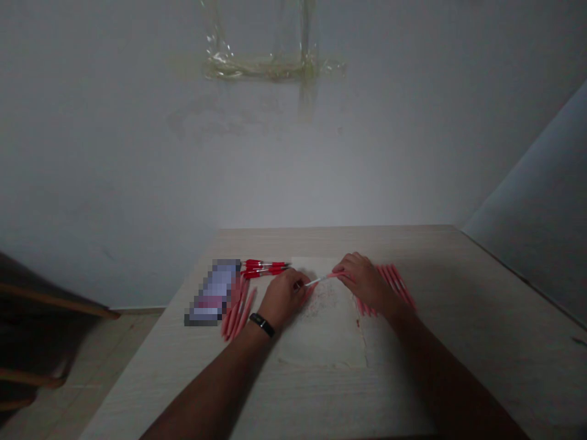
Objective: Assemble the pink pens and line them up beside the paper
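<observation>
Working over a worn paper sheet, this person's got the left hand pinching the white end of a pen and the right hand curled round its pink end. That one looks unfinished. Pink pens lie left, a pink row right, red pens farther back; can't tell which are done. Taped wall behind.

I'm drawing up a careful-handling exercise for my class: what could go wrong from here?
The slim white-and-pink piece spans the left hand and the right hand, so it might bend or slip if tugged. The row of pink sticks beside the right hand could get nudged out of line. The red pens near the left hand might roll if bumped.
</observation>
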{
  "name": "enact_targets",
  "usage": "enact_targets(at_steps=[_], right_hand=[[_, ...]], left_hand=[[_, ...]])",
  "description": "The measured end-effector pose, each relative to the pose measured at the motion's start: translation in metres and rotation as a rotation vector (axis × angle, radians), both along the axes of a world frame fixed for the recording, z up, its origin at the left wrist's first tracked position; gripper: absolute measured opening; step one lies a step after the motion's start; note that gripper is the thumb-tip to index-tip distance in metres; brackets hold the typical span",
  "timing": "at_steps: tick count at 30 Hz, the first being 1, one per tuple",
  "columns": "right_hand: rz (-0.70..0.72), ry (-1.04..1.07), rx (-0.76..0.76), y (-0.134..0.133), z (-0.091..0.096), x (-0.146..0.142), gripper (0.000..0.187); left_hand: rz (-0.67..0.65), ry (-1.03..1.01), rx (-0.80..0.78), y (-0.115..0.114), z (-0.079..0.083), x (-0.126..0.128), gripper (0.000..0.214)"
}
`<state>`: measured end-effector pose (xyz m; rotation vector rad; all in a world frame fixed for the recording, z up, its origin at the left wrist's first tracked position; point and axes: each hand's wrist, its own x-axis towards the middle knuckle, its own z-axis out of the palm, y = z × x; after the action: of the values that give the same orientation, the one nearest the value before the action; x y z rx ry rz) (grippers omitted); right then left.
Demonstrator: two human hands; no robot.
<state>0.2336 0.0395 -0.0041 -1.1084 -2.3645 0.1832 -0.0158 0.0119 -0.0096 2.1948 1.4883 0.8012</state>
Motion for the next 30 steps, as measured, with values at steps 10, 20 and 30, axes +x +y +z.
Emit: enact_targets(at_steps=[10,20,30], right_hand=[[0.151,0.043,-0.086,-0.014,0.002,-0.018,0.012],[0.192,0.090,-0.133,-0.020,0.003,-0.026,0.014],[0.092,0.132,-0.075,-0.017,-0.001,-0.025,0.010]], left_hand=[[-0.144,-0.024,-0.004,-0.005,0.003,0.005,0.020],[-0.196,-0.142,0.028,-0.006,0.000,0.007,0.032],[-0.129,-0.223,0.102,-0.006,0.006,0.006,0.031]])
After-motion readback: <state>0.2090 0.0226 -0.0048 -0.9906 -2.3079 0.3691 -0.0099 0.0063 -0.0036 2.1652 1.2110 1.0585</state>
